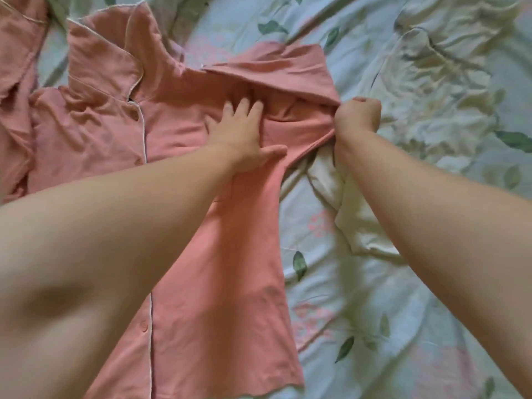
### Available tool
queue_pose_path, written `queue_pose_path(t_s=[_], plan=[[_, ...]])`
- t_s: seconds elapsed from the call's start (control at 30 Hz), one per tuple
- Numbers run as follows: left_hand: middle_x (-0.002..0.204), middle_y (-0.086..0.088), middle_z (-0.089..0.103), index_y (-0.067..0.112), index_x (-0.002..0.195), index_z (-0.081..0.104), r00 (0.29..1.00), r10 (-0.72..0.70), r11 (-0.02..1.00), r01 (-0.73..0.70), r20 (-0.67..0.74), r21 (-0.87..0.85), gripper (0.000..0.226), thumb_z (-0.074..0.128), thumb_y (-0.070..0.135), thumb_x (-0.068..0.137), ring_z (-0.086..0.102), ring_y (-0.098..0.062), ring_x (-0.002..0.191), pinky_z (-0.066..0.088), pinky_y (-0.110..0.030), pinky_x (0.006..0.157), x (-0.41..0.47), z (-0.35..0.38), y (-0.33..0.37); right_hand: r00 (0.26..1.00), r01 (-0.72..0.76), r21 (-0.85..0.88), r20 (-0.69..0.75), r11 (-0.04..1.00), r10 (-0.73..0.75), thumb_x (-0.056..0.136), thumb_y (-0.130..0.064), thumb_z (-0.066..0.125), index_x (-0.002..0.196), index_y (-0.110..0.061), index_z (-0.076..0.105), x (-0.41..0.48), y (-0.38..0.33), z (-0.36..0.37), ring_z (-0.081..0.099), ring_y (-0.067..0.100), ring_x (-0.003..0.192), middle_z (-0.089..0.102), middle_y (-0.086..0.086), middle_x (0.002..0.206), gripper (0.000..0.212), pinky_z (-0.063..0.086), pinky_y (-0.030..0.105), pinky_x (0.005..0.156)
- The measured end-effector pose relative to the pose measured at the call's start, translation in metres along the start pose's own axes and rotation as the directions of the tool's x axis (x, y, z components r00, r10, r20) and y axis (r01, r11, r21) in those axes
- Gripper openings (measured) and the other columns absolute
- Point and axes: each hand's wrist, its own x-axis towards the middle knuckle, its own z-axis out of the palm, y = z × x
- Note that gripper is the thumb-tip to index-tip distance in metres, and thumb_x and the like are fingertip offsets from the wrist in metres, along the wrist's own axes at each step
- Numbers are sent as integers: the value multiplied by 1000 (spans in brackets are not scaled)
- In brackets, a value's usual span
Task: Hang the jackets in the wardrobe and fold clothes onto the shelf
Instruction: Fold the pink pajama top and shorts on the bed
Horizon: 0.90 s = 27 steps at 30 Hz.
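A pink button-front shirt [218, 254] with white piping lies spread front-up on the bed, collar toward the upper left. Its right sleeve [276, 70] is folded across the chest. My left hand [239, 133] presses flat on the shirt below that sleeve, fingers straight and spread. My right hand [357, 116] is curled into a fist at the shirt's right edge and grips the fold of the sleeve there.
Floral light-blue bed sheet [331, 298] covers the whole surface. A cream-white garment [426, 90] lies crumpled to the right, partly under my right forearm. More pink cloth [17, 82] lies bunched at the far left edge.
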Motion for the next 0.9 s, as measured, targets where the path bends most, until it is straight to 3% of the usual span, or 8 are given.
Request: queue_pose_path(t_s=[0.13, 0.2, 0.3, 0.37, 0.43, 0.57, 0.67, 0.9], plan=[[169, -1, -1, 34, 160, 3, 999, -6, 996, 3, 35, 91, 121, 55, 91, 66, 0, -40, 154, 11, -81, 108, 11, 5, 6, 994, -7, -174, 106, 985, 26, 82, -39, 60, 131, -11, 55, 8, -23, 2, 64, 31, 111, 65, 8, 125, 57, 49, 28, 87], [169, 1, -6, 35, 159, 0, 999, -23, 994, 19, 35, 110, 122, 55, 91, 66, -3, -38, 154, 10, -81, 108, 11, 8, 5, 994, 13, -212, 113, 977, 11, 78, -42, 58, 121, -13, 61, 8, -33, -1, 71, 29, 95, 69, 7, 112, 52, 60, 35, 78], [169, 2, -11, 36, 159, -8, 997, -46, 993, 39, 59, 115, 129, 57, 92, 63, -6, -35, 155, 10, -81, 108, 13, 8, 4, 998, -57, -127, 15, 990, 59, 87, -33, 48, 108, -12, 63, 42, -33, -15, 73, 28, 61, 67, 7, 91, 33, 61, 38, 50], [168, 5, -16, 37, 158, -12, 994, -51, 995, 42, 92, 94, 132, 59, 92, 62, -10, -34, 155, 9, -81, 108, 16, 6, 6, 990, -92, -91, -113, 992, 81, 78, -35, 43, 109, -13, 69, 71, -29, -29, 75, 32, 78, 70, 9, 98, 45, 63, 44, 68], [168, 5, -16, 39, 158, -12, 992, -61, 995, 52, 107, 81, 132, 60, 92, 61, -11, -34, 155, 8, -81, 109, 17, 3, 8, 981, -123, -90, -161, 988, 107, 82, -29, 49, 115, -11, 69, 77, -26, -54, 72, 27, 90, 70, 4, 108, 43, 57, 35, 78], [169, 2, -11, 37, 159, -9, 992, -69, 995, 60, 109, 79, 136, 66, 89, 58, -7, -35, 155, 10, -79, 111, 19, -4, 13, 969, -208, -122, -159, 970, 188, 88, -15, 60, 120, -7, 65, 73, -13, -90, 68, 22, 73, 71, 6, 113, 33, 54, 32, 59], [170, -4, -7, 34, 160, -4, 997, -45, 991, 38, 56, 126, 136, 67, 88, 57, -5, -34, 155, 13, -75, 114, 21, -9, 19, 990, -65, -23, -124, 998, 62, 90, -21, 54, 134, -21, 53, 64, -22, -89, 63, 23, 102, 63, 3, 126, 44, 52, 30, 82], [170, -2, -7, 29, 161, -2, 997, 74, 994, -72, -18, 84, 133, 64, 87, 62, 1, -32, 156, 20, -65, 119, 28, -4, 45, 955, -294, 421, 96, 858, 280, 92, -35, 62, 96, -19, 69, 86, -20, -105, 58, 14, 49, 66, -2, 70, 18, 43, 18, 47]])
